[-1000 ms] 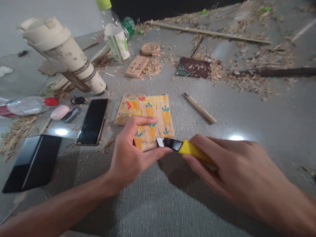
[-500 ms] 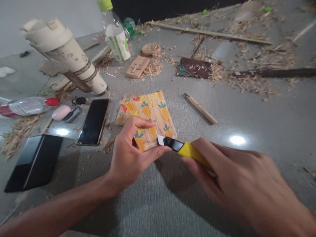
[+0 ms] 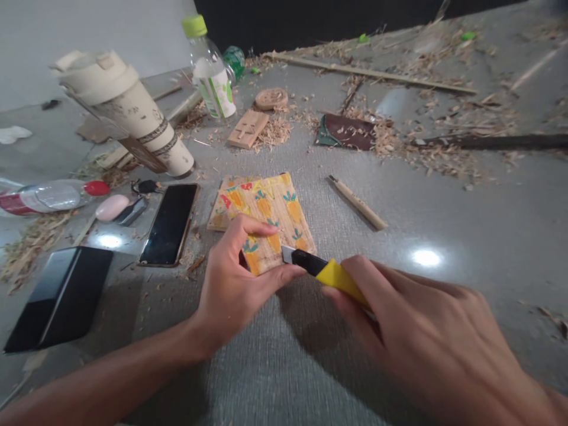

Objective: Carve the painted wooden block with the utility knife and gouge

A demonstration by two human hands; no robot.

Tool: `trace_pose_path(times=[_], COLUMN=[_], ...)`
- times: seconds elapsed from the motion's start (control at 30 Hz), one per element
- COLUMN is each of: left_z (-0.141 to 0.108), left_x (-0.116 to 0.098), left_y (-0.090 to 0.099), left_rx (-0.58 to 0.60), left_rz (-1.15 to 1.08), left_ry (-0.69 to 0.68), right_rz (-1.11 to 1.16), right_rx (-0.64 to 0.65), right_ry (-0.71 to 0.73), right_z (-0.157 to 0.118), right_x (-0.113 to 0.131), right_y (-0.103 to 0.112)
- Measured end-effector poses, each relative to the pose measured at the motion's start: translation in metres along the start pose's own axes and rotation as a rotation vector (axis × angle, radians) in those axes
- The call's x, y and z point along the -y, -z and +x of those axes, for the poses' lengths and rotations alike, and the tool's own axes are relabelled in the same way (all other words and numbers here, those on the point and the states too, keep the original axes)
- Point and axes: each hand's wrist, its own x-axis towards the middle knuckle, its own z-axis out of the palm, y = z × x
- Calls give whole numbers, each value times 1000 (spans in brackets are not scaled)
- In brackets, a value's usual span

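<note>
My left hand (image 3: 239, 284) grips a square wooden board (image 3: 284, 204) by its near left corner, thumb and fingers on opposite sides. Orange carrots with green tops and some red and yellow marks are painted on it. A second painted board (image 3: 218, 214) lies partly hidden behind it. In my right hand (image 3: 417, 325) is a yellow utility knife (image 3: 339, 279), its handle wrapped by my fingers. The knife's blade (image 3: 287, 254) meets the board's face near its front edge, close to my left thumb.
A wooden-handled carving tool (image 3: 357, 203) lies beyond my right hand. Left are a phone (image 3: 169, 225), a black folded device (image 3: 57, 299), a pink object (image 3: 112, 208) and a tumbler (image 3: 128, 112). Farther back are a bottle (image 3: 213, 89), carved wood pieces (image 3: 248, 129), a dark pouch (image 3: 346, 131) and shavings.
The view has tilted slightly, so the scene sits a little lower. Both hands keep their grips, and the knife blade stays at nearly the same place on the board.
</note>
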Motion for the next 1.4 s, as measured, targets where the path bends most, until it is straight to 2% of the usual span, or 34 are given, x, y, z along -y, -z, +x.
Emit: trace_pose_path(times=[0.23, 0.4, 0.8, 1.07, 1.27, 1.4], left_z=[2, 5, 2, 3, 3, 3], left_x=[-3, 0, 8, 4, 3, 2], left_y=[0, -1, -4, 2, 4, 4], left_rx=[-34, -4, 22, 47, 5, -4], left_rz=[53, 56, 13, 54, 69, 66], left_ry=[-22, -52, -25, -119, -110, -85], right_rz=[-18, 15, 155, 151, 59, 13], right_rx=[25, -3, 115, 122, 33, -11], right_ry=[-42, -8, 66, 63, 91, 44], right_z=[2, 6, 8, 9, 6, 3], right_x=[-5, -13, -22, -25, -19, -10], right_y=[0, 0, -4, 0, 2, 2])
